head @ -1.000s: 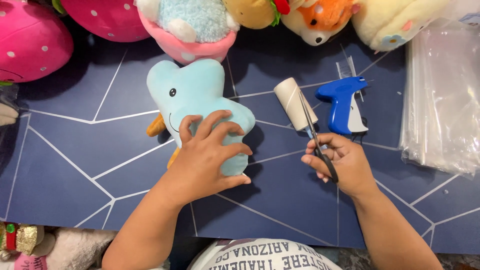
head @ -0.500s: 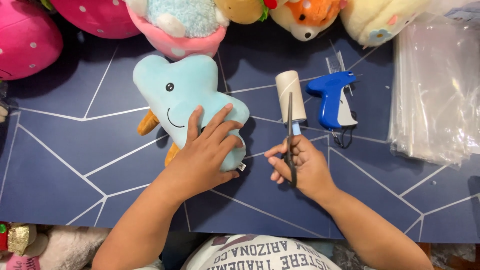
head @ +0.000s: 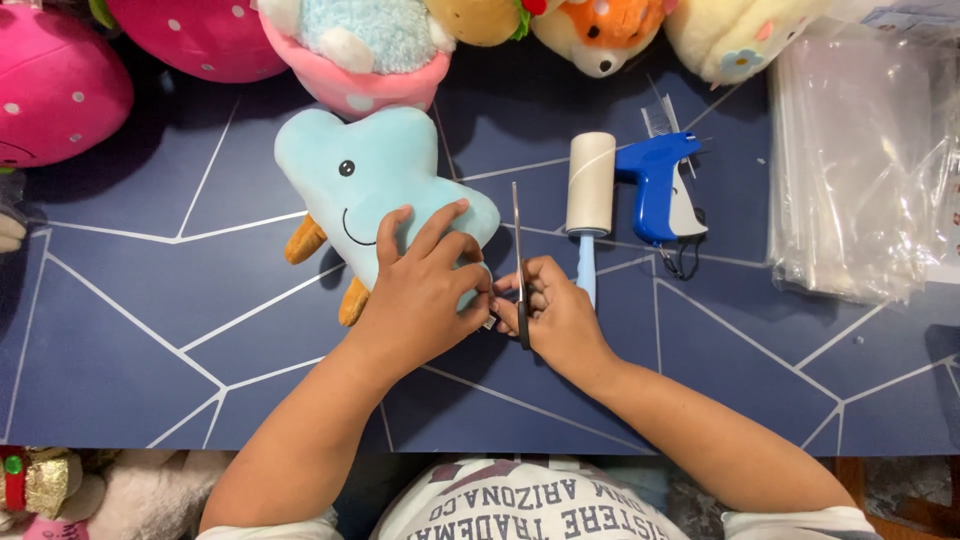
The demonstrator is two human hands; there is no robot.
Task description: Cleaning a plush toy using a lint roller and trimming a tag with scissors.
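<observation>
A light blue plush toy (head: 375,185) with a stitched smile and orange feet lies on the dark blue table (head: 150,310). My left hand (head: 425,290) presses flat on its lower right part, fingers spread over the fabric. My right hand (head: 555,315) holds a pair of scissors (head: 518,250), blades pointing away from me, right beside the toy's lower edge and touching my left fingertips. A small tag seems to sit between the two hands, but it is too small to tell.
A lint roller (head: 590,190) with a light blue handle lies right of the scissors, then a blue tagging gun (head: 660,185). A stack of clear plastic bags (head: 860,160) fills the right side. Several plush toys (head: 350,50) line the far edge.
My right hand has carried the scissors leftwards from near the tagging gun to the plush toy's lower edge, meeting my left hand. The left hand stays pressed on the toy.
</observation>
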